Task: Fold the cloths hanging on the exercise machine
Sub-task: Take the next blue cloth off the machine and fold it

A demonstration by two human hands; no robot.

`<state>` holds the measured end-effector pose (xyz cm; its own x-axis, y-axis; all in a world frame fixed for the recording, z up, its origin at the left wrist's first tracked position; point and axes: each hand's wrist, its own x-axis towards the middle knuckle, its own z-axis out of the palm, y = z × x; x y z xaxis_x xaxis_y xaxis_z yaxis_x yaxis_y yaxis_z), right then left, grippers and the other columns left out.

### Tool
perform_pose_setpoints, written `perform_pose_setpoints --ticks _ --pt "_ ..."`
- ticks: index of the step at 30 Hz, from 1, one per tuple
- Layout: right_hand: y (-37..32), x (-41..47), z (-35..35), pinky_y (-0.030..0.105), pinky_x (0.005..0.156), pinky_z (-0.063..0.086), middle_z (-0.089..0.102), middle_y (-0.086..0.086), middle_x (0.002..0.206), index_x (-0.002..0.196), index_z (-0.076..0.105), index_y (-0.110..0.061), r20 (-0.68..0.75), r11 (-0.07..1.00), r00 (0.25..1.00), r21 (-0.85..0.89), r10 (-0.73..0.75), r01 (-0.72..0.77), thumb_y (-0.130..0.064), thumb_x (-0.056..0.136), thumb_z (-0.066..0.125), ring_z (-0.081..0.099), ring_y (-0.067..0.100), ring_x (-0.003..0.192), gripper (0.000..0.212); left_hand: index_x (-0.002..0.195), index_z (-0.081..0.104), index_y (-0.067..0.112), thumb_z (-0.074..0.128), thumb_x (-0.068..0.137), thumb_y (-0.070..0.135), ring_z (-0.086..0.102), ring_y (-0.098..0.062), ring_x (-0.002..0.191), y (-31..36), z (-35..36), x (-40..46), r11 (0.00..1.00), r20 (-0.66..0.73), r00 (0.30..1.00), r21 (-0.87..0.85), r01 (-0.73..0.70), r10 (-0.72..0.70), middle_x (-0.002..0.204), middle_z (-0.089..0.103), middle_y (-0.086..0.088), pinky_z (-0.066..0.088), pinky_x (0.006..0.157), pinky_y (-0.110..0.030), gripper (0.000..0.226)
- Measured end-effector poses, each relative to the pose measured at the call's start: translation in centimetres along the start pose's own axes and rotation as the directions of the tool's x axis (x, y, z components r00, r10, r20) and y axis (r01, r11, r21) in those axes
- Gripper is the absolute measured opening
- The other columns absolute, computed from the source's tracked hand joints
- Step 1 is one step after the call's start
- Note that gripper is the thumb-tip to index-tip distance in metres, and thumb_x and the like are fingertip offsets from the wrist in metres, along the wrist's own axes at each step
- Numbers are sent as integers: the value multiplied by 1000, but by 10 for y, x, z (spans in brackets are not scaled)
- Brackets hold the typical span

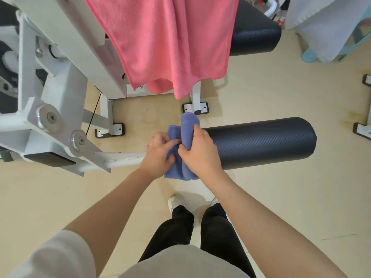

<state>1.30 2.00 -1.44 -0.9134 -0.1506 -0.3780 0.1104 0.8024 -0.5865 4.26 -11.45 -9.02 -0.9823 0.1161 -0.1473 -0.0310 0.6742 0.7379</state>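
A small blue cloth (187, 125), bunched into thick folds, sits between my two hands at the centre of the head view, at the near end of the lower black foam roller (261, 143). My left hand (158, 153) pinches its left fold with curled fingers. My right hand (200, 151) grips the right fold from above. A large pink cloth (170, 43) hangs from the upper part of the white exercise machine (60, 93), its lower edge above the blue cloth.
A second black roller pad (255, 35) sticks out behind the pink cloth. A white cloth (325, 23) is draped over a light blue stool (311, 55) at the top right. Machine feet (195, 108) stand bolted to the beige floor. My shoes (176, 202) are below my hands.
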Motion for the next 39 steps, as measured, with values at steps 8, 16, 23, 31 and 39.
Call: perform_pose_setpoints --ticks 8,16,23,31,39 --pt "-30 0 34 39 89 42 30 13 142 149 3 -9 249 999 968 -35 -30 40 -28 97 38 49 33 116 65 108 61 11 36 97 19 62 -14 80 -3 -27 -5 511 226 847 -713 480 -481 94 66 -4 48 71 -25 28" --pt "-30 6 34 35 67 37 29 12 140 147 14 -11 338 910 940 -371 -53 185 -17 93 47 58 34 101 63 105 59 8 43 95 39 54 -19 84 2 -19 16 620 121 768 -517 590 -629 93 60 -4 42 79 -32 35" --pt "19 -2 21 39 71 52 50 1 105 108 41 -14 115 962 957 26 268 -272 -52 68 73 60 21 91 63 106 62 5 51 93 34 60 -20 88 20 -29 17 650 271 789 -454 610 -551 100 65 -5 47 73 -23 35" --pt "42 -8 -24 32 83 55 59 -3 114 121 40 -20 377 648 925 693 49 -317 -23 82 70 63 12 100 50 116 57 11 44 97 28 65 -19 99 70 -41 23 507 413 840 -670 542 -353 111 66 -5 55 71 -23 29" --pt "93 -13 -118 31 94 50 62 -6 121 125 46 -38 244 487 958 862 -151 -143 -17 78 67 61 14 113 55 130 46 10 37 97 31 59 -18 116 157 -3 67 239 462 876 -843 483 -140 125 62 -7 53 87 -28 40"
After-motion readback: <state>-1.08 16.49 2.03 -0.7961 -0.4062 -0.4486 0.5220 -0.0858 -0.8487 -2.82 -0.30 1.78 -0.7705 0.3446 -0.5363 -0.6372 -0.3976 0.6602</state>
